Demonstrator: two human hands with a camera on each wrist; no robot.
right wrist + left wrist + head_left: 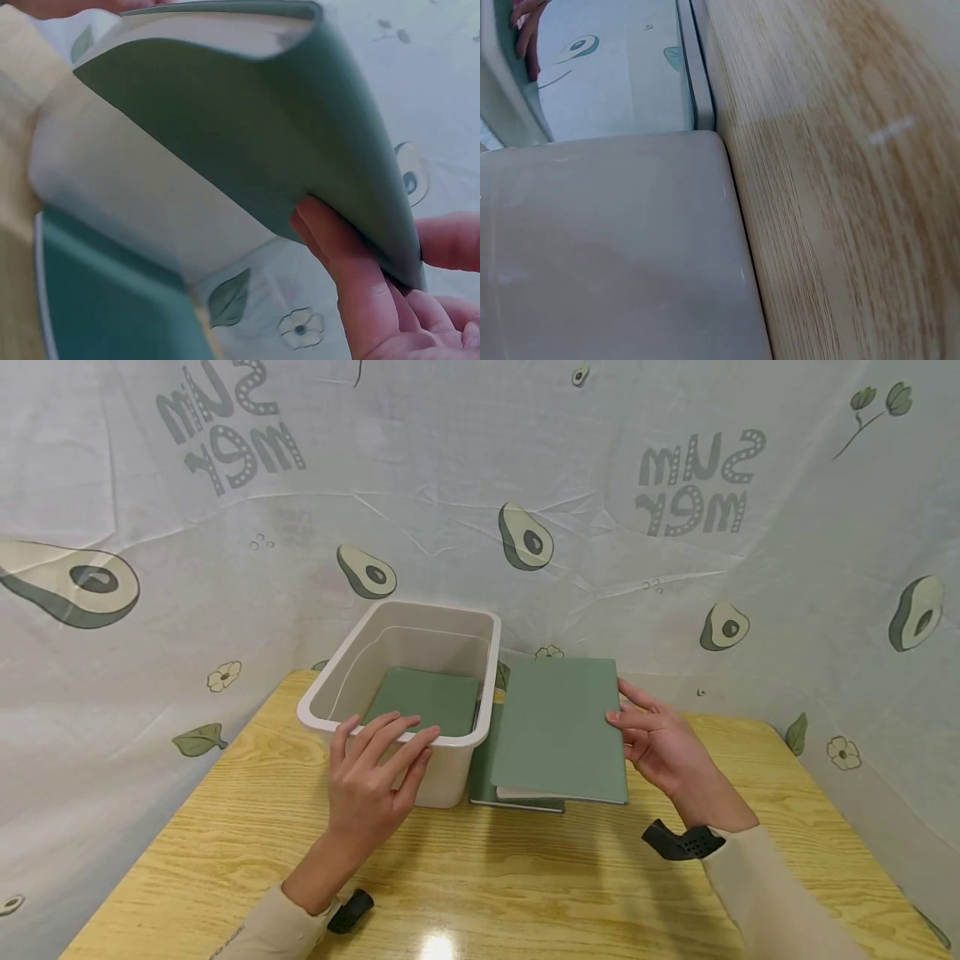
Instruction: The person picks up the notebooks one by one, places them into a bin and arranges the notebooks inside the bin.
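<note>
My right hand (663, 747) pinches a green book (558, 727) at its right edge, thumb on the cover and fingers beneath. In the right wrist view, the book (247, 112) shows white pages and a rounded spine. Below it, partly covered, another green book (517, 806) lies on the table, beside a light plastic bin (442, 781). My left hand (371, 785) rests on the bin's near rim with fingers loosely extended. Inside the bin lies a green book (427, 693). The left wrist view shows mostly the bin's outer wall (615, 240), with the left hand out of sight.
The wooden table (487, 893) extends in front of the bin and to both sides. Behind it hangs a pale cloth (450, 468) printed with avocados, flowers and lettering. Black straps (682, 842) are on both wrists.
</note>
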